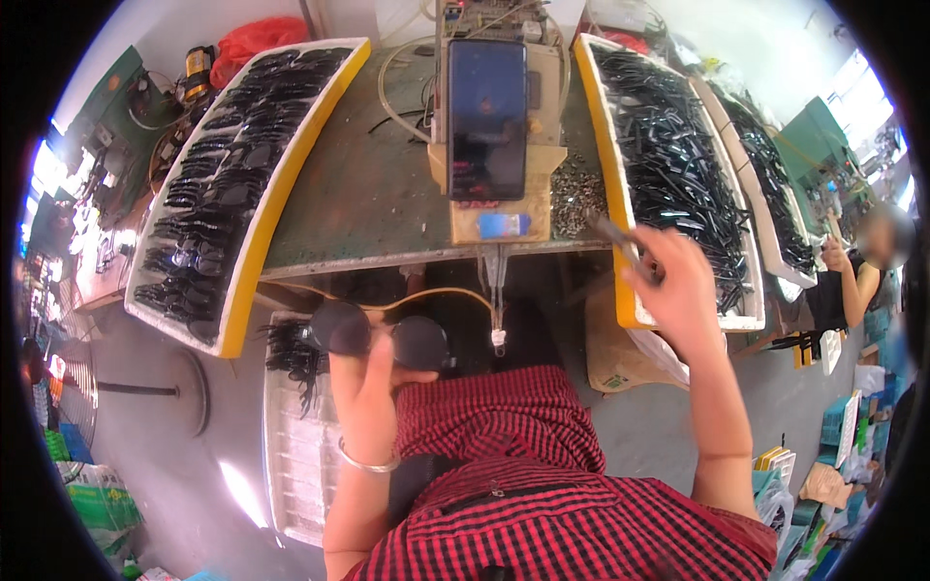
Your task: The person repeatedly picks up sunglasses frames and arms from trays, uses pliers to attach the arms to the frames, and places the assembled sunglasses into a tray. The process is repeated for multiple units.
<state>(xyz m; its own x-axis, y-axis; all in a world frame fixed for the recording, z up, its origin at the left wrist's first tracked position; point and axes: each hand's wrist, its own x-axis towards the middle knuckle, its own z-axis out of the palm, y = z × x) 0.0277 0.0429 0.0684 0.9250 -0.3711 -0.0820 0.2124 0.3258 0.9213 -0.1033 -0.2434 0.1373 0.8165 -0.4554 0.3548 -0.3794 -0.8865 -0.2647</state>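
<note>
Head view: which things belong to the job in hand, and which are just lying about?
Likely the job: dark-lensed glasses in left hand; metal tool in right hand; black frames in left tray; slim black pieces in right tray.

Likely just lying about: red plastic bag; floor fan.

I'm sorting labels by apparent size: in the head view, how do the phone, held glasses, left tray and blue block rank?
Largest to smallest, by visible area:
1. Left tray
2. Phone
3. Held glasses, partly hidden
4. Blue block
</note>
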